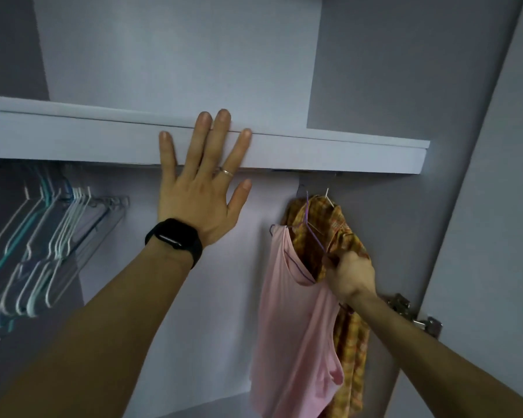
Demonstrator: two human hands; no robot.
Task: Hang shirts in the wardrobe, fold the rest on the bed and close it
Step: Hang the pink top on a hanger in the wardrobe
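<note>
Inside the open wardrobe, a pink top [287, 327] hangs on a purple wire hanger [310, 227] at the right end, under the shelf. Behind it hangs a yellow plaid shirt [341, 224] on a white hanger. My right hand [349, 274] grips the purple hanger and the pink top's shoulder. My left hand [201, 182] is spread flat with straight fingers against the front edge of the white shelf [73, 137]; a black watch sits on its wrist and a ring on one finger.
Several empty wire hangers [43, 236], white and teal, hang bunched at the left under the shelf. A metal door hinge [414, 315] sits on the right side panel, next to my right forearm. The wardrobe's back wall shows between the hangers and the shirts.
</note>
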